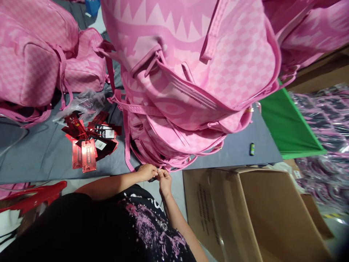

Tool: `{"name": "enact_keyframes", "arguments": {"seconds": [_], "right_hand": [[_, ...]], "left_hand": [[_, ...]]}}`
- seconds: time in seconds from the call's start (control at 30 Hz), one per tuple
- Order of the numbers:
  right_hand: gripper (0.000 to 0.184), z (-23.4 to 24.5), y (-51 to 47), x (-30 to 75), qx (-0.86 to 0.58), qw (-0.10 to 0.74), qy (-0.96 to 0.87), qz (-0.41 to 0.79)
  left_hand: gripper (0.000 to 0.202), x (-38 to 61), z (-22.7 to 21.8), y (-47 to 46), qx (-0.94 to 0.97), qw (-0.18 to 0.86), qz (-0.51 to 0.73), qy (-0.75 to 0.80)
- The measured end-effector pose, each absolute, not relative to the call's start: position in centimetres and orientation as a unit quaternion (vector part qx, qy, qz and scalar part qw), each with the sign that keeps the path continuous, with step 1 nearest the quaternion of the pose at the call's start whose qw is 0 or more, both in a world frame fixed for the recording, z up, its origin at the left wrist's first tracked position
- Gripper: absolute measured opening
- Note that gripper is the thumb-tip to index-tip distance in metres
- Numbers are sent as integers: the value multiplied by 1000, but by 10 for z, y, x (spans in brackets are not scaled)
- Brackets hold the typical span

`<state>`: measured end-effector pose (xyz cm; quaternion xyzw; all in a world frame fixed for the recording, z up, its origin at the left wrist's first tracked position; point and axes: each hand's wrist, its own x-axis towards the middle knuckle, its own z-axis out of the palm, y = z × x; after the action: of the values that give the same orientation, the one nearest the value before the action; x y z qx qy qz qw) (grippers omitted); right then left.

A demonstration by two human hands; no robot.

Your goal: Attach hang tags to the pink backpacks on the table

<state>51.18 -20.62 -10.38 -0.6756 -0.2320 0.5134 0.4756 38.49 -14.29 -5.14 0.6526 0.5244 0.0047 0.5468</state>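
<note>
A tall stack of pink checkered backpacks (174, 105) stands in front of me, the top one (240, 62) leaning with its front zip facing me. At the table's front edge, by the lowest backpack, my left hand (147, 172) and my right hand (165, 182) meet with fingertips pinched together. A small dark piece shows under them, but what they grip is too small to make out. Left of the stack lies a pile of red and black hang tags (89, 154), some with white barcode labels, beside a crumpled clear plastic bag (85, 103).
More pink backpacks (35, 62) lie at the left of the grey-covered table (231, 145). A small green cylinder (252, 149) lies on the right. An open cardboard box (215, 211) stands below, near a green panel (291, 123) and plastic-wrapped goods (324, 123). A red stool (40, 194) is lower left.
</note>
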Motion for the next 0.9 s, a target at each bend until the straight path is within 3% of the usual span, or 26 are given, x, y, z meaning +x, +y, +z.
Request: {"name": "enact_keyframes", "arguments": {"seconds": [0.3, 0.57, 0.8, 0.9], "right_hand": [[37, -102, -209, 512, -685, 468, -275, 486], [33, -101, -207, 512, -696, 462, -312, 453], [34, -94, -208, 512, -690, 456, -307, 471], [33, -90, -206, 513, -688, 460, -293, 478]], "left_hand": [[9, 387, -52, -146, 639, 529, -1, 558], [12, 387, -50, -152, 644, 523, 14, 558], [21, 390, -55, -158, 601, 583, 11, 547], [15, 392, -55, -159, 609, 565, 44, 555]]}}
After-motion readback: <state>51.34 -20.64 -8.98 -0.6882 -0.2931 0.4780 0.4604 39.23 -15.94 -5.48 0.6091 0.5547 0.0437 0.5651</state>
